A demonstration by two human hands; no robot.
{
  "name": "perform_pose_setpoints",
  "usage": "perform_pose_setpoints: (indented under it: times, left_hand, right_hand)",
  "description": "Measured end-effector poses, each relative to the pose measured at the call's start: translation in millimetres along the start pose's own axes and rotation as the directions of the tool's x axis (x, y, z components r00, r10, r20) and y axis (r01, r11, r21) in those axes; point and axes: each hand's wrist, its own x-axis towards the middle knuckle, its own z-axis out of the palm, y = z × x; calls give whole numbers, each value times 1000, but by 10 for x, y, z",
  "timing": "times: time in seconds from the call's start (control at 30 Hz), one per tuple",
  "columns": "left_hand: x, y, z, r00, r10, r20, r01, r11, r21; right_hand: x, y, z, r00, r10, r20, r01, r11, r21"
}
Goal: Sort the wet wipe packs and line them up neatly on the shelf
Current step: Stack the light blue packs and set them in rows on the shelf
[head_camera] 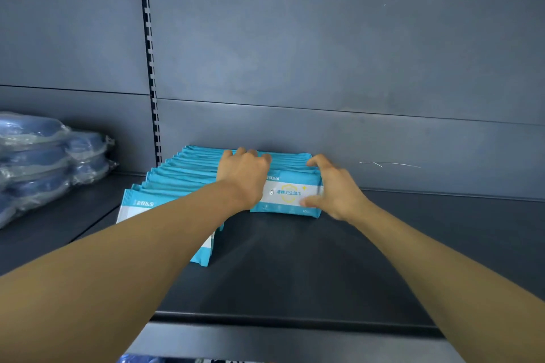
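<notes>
Both my hands were on the right-hand row of wet wipe packs (287, 193) at the back of the dark metal shelf (295, 268). My left hand (244, 171) lay over the top of the row, fingers curled down behind the rear packs. My right hand (333, 186) cupped the row's right end, thumb low against the front pack's corner and fingers hooked over the top edge, spread about as wide as the row is deep.

The packs stood leaning one behind another, their long axis running left to right, so the row itself ran away from me toward the grey back panel (354, 53). A second row of teal packs (165, 186) fanned out just to the left, partly under my left forearm, its front pack jutting nearer the shelf's front edge than the row I held. My guess was that the two rows needed squaring up against each other.

Further left, past the slotted upright (150, 68), plastic-wrapped blue bundles (44, 156) sat stacked on the neighbouring shelf section.
</notes>
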Motion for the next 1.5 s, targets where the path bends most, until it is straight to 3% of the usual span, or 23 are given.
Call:
perform_pose_setpoints:
  times: [0.1, 0.2, 0.53, 0.73, 0.87, 1.07, 1.37, 1.5]
  left_hand:
    - [15, 51, 41, 1000, -2, -22, 5, 991, 132]
    - [40, 91, 70, 999, -28, -15, 30, 989, 147]
    - [68, 70, 29, 995, -60, 77, 59, 998, 7]
    - [-134, -52, -272, 991, -123, 56, 128, 987, -93]
    - [-440, -121, -580, 987, -160, 33, 163, 974, -160]
    - [-1067, -179, -991, 975, -190, 117, 208, 963, -170]
    - [-2306, -397, -1072, 960, -182, 215, 229, 947, -224]
    - [-2913, -502, -921, 958, -93, 270, 178, 934, -310]
  right_hand:
    - [-26, 22, 43, 999, -10, 34, 11, 999, -41]
    - [3, 9, 93, 1000, -5, -4, 5, 999, -53]
    - [-84, -25, 86, 992, 92, -91, -89, 995, 38]
    - [-258, -122, -95, 992, 24, -126, -40, 991, -129]
    - [-449, -290, -317, 994, -43, -98, 27, 988, -154]
    - [-919, -725, -469, 993, -105, -56, 97, 987, -130]
    - [-2038, -1339, -363, 994, -104, -41, 100, 991, -86]
    - [-2635, -1519, -109, 998, -52, 20, 54, 995, -80]
